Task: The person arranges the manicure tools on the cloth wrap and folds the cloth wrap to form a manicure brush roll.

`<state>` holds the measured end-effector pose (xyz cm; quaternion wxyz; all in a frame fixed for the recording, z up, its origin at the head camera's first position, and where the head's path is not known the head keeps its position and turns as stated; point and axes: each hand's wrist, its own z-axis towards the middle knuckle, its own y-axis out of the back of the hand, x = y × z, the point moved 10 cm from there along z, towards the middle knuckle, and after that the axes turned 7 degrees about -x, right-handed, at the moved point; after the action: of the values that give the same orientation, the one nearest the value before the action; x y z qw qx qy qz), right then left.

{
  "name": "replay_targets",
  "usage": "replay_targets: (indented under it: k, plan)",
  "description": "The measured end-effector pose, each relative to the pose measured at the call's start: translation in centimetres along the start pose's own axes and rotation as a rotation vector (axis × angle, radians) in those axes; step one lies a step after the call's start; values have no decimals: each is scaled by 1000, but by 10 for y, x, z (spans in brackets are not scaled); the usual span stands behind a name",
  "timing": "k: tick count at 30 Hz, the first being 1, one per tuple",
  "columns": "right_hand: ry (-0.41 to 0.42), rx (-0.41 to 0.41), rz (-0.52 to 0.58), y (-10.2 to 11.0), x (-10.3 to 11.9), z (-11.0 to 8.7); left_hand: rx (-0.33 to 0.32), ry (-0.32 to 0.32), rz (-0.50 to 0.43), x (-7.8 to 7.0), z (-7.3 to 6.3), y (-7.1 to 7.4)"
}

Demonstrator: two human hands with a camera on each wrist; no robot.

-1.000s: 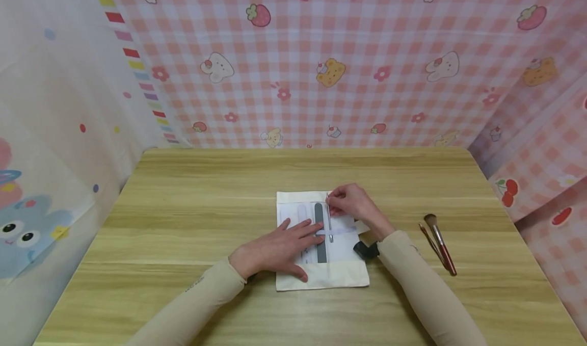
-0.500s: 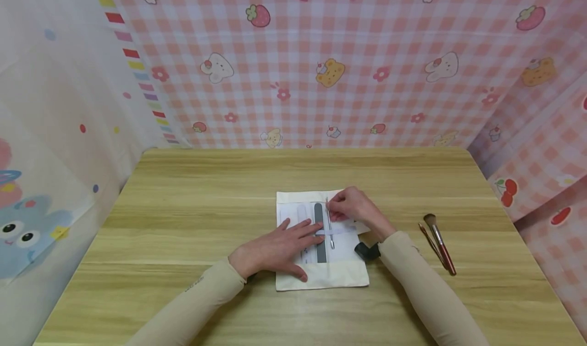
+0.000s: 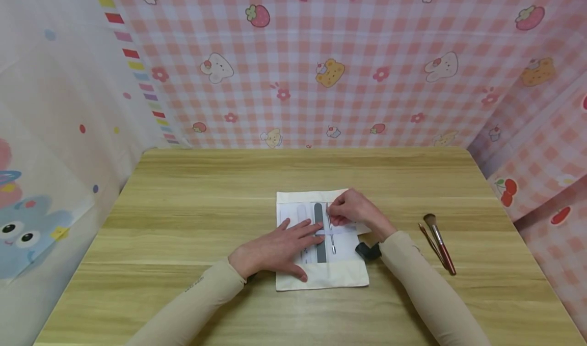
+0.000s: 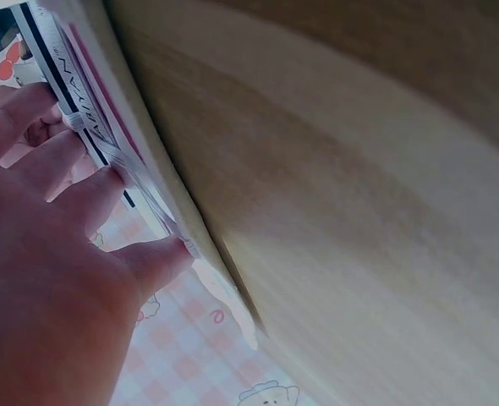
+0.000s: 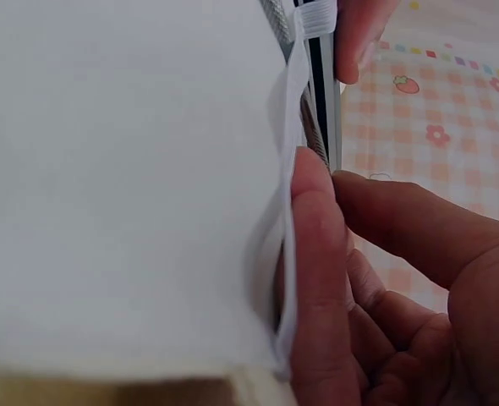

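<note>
Tool (image 3: 333, 246) is pinched between thumb and finger of the right hand (image 3: 350, 207), and it passes under the band (image 3: 346, 230). The left hand (image 3: 282, 246), fingers spread wide, rests nearby on the pouch (image 3: 337, 275), touching the file (image 3: 319, 212).

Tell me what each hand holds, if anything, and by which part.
The right hand pinches the metal cuticle pusher near its far end, between thumb and forefinger. The left hand holds nothing; it rests on the fabric case.
</note>
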<state>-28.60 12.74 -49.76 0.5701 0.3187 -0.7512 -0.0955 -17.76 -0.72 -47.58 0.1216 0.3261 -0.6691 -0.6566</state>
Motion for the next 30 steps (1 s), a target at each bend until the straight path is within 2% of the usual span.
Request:
replay_targets:
  k: [12, 19, 25, 30]
  plan:
    - [-10, 29, -33, -2, 1, -4, 3, 1, -10, 1, 0, 0]
    - [1, 18, -55, 1, 1, -5, 14, 6, -18, 2, 1, -2]
    - [94, -26, 17, 16, 7, -12, 17, 9, -22, 2, 0, -2]
    - [167, -82, 60, 39, 10, -28, 24, 14, -39, 2, 2, -3]
